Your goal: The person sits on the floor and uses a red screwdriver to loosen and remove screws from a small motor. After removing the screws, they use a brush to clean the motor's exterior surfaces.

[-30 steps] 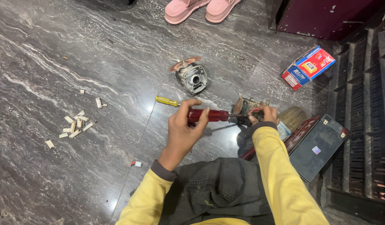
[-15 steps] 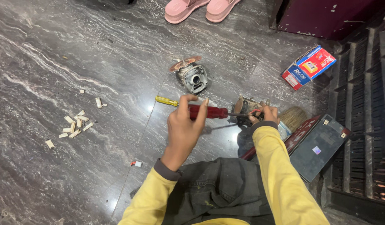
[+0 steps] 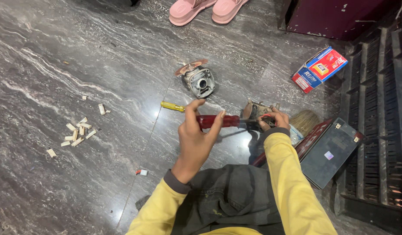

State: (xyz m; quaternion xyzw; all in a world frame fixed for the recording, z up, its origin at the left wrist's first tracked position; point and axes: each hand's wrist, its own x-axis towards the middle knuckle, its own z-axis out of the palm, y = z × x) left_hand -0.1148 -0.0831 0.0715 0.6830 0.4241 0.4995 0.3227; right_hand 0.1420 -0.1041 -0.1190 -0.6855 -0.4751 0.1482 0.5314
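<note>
Fingers (image 3: 218, 121) around red screwdriver handle (image 3: 218, 121)

the person wore a bright yellow long-sleeved top, its sleeves (image 3: 292, 182) loose and creased along both forearms. a dark grey ribbed cuff (image 3: 175, 182) showed at the left wrist, and a similar dark band edged the right wrist. both hands (image 3: 196, 139) were bare, without gloves. dark grey trousers (image 3: 229, 196), faintly speckled with pale marks, covered the lap.
</note>
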